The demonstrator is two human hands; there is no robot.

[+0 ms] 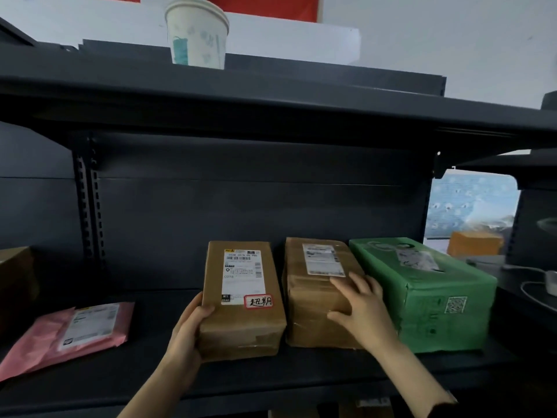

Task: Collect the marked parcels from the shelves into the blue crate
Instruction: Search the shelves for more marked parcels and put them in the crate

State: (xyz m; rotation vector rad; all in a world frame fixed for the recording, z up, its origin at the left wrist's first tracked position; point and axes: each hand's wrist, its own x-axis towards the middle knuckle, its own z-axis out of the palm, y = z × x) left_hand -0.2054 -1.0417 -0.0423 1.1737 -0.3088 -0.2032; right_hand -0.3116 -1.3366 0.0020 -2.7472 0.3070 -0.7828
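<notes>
A brown taped parcel (241,315) lies on the dark shelf (150,372) at the middle. It carries a white shipping label and a red-edged handwritten sticker. My left hand (187,330) grips its left front corner, thumb on top. To its right lies a second brown parcel (313,300) with a white label. My right hand (361,309) rests flat on that parcel's top right, fingers spread. The blue crate is not in view.
A green box (428,294) sits right of the brown parcels, touching the second one. A pink mailer bag (72,333) lies at the shelf's left. A paper cup (197,34) stands on the upper shelf. A brown box edge (15,276) shows far left.
</notes>
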